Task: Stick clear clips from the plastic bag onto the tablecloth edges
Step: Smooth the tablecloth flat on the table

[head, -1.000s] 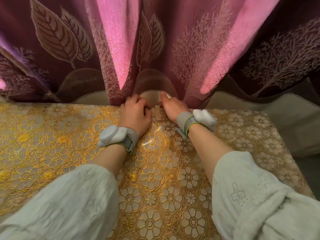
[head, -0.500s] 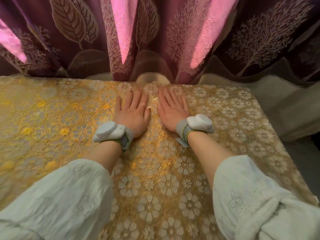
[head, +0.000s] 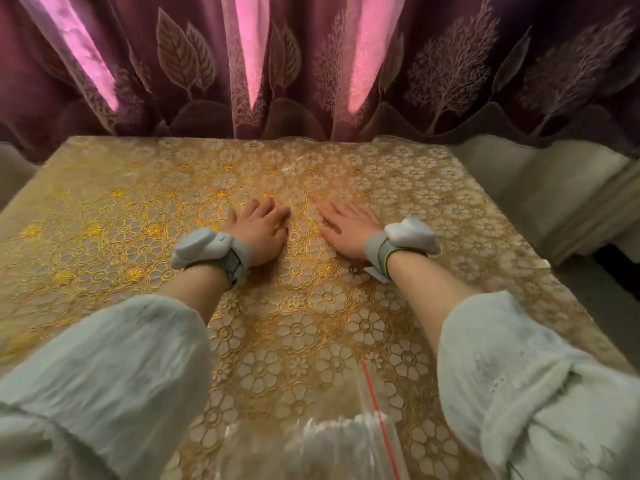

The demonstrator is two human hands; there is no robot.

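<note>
A gold tablecloth [head: 104,237] with a flower pattern covers the table. My left hand [head: 259,230] lies palm down on it near the middle, fingers loosely bent and holding nothing. My right hand [head: 346,230] lies flat beside it, fingers straight, a hand's width apart. A clear plastic bag [head: 346,441] with a red zip line lies at the near edge between my sleeves; its contents are blurred. A small clear piece [head: 289,169] glints on the cloth near the far edge; I cannot tell if it is a clip.
A purple curtain [head: 311,64] with leaf and tree patterns hangs right behind the table's far edge. Beige upholstery [head: 540,174] stands to the right of the table, and a dark gap [head: 616,258] shows beside it.
Both hands have drawn back from the far edge by the curtain to the middle of the cloth. The view pulled back, and the plastic bag came into sight at the near edge.
</note>
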